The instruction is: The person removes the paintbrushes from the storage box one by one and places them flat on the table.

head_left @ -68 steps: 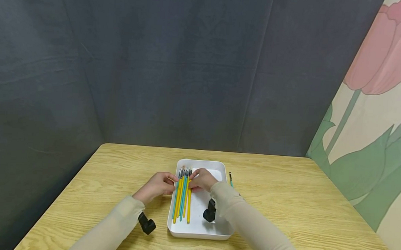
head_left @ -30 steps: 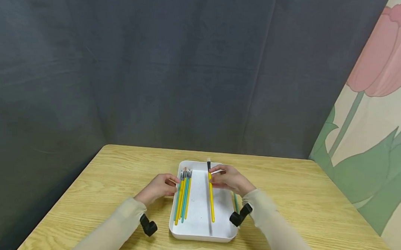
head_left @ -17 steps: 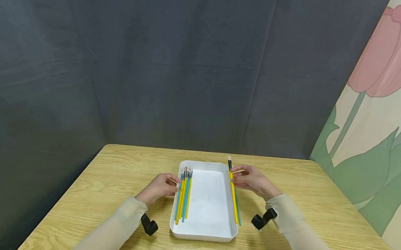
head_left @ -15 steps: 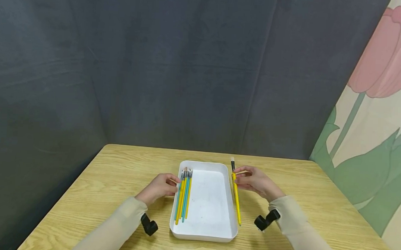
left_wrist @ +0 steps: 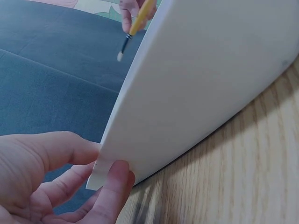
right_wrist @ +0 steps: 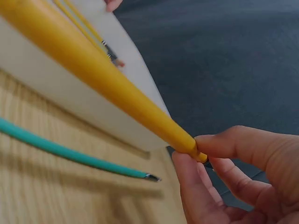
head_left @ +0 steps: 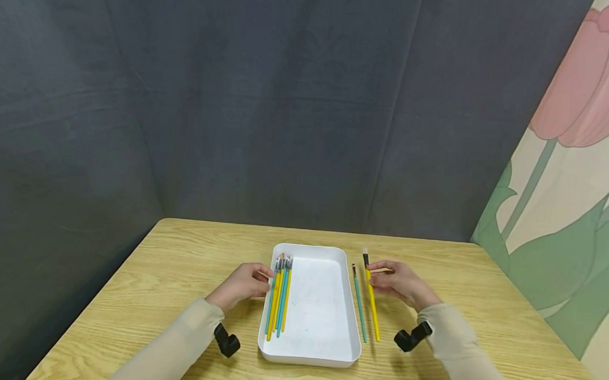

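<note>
A yellow paintbrush point(head_left: 372, 303) with a black ferrule and pale bristles is pinched near its ferrule by my right hand point(head_left: 399, 285), to the right of a teal paintbrush point(head_left: 359, 306) lying on the table. Its handle runs large across the right wrist view. My left hand point(head_left: 241, 286) grips the left wall of the white tray point(head_left: 322, 362), thumb and fingers on either side of the rim in the left wrist view. Several yellow and teal paintbrushes point(head_left: 279, 302) lie side by side along the tray's left side, bristles pointing away.
The wooden table point(head_left: 482, 334) carries the tray near its middle. A dark grey curtain point(head_left: 287, 110) hangs behind it, and a wall with a painted tulip point(head_left: 568, 105) stands to the right. Each wrist wears a small black camera point(head_left: 226, 341).
My right hand has lifted the yellow paintbrush out of the tray and carried it right, over the rim and past the teal paintbrush. The left hand keeps its place on the tray.
</note>
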The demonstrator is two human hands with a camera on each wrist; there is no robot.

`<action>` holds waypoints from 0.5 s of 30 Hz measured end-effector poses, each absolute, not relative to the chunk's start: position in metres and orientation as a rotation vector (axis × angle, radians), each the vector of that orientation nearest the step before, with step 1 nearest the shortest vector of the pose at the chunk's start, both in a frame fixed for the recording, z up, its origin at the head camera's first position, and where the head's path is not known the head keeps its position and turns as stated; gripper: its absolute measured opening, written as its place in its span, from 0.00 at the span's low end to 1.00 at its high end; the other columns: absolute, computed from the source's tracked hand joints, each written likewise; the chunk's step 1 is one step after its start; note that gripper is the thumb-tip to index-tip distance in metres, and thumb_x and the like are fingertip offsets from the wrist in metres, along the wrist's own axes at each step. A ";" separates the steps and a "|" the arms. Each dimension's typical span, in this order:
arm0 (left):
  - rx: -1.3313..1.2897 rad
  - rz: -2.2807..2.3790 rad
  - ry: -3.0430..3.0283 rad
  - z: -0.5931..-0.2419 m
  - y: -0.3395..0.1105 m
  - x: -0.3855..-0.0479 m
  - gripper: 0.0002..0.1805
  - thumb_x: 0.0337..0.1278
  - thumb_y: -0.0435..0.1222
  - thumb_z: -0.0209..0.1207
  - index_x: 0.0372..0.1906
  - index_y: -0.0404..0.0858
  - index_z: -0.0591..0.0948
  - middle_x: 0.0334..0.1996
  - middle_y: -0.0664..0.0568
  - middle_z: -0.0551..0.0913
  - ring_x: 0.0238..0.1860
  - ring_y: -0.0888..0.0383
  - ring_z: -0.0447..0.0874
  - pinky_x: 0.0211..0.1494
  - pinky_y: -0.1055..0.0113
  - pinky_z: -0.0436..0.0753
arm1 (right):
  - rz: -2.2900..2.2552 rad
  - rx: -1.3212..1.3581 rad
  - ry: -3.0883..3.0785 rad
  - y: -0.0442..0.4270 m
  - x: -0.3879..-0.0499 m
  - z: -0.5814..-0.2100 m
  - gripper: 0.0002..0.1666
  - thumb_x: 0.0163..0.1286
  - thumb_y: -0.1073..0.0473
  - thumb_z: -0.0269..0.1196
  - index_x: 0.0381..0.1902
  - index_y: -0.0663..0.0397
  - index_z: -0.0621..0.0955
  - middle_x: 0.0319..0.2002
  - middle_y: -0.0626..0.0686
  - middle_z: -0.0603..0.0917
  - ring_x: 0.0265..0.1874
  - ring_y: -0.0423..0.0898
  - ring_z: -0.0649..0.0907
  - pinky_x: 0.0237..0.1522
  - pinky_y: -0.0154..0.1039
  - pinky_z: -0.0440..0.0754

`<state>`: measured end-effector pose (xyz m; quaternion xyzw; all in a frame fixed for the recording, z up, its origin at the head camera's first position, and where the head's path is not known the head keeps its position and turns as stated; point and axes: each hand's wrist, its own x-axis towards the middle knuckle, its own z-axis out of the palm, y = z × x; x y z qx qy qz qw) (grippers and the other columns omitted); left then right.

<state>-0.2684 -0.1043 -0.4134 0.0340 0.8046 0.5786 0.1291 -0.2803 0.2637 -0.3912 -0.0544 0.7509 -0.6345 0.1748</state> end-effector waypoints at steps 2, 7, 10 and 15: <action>0.101 1.680 2.339 -0.413 -0.104 -0.268 0.16 0.52 0.24 0.61 0.48 0.29 0.78 0.37 0.43 0.76 0.34 0.54 0.76 0.39 0.63 0.84 | -1.785 -0.161 2.132 0.263 -0.282 -0.396 0.25 0.66 0.71 0.59 0.59 0.77 0.69 0.37 0.52 0.81 0.35 0.40 0.84 0.43 0.39 0.85; 0.096 1.679 2.343 -0.414 -0.104 -0.269 0.16 0.51 0.24 0.61 0.48 0.29 0.79 0.36 0.43 0.76 0.34 0.54 0.76 0.39 0.64 0.84 | -1.769 -0.137 2.143 0.260 -0.284 -0.403 0.26 0.65 0.71 0.60 0.60 0.77 0.68 0.37 0.53 0.82 0.34 0.40 0.83 0.42 0.39 0.85; 0.097 1.678 2.347 -0.415 -0.104 -0.270 0.16 0.51 0.24 0.61 0.47 0.29 0.79 0.36 0.44 0.76 0.33 0.55 0.76 0.38 0.64 0.83 | -1.761 -0.107 2.160 0.258 -0.286 -0.406 0.26 0.65 0.72 0.60 0.59 0.77 0.68 0.36 0.53 0.81 0.34 0.40 0.83 0.41 0.38 0.85; 0.100 1.678 2.352 -0.416 -0.105 -0.271 0.16 0.51 0.24 0.61 0.47 0.29 0.79 0.36 0.44 0.76 0.33 0.55 0.76 0.38 0.65 0.83 | -1.727 -0.031 2.205 0.257 -0.290 -0.411 0.25 0.64 0.73 0.60 0.58 0.76 0.70 0.36 0.54 0.81 0.33 0.41 0.83 0.40 0.38 0.86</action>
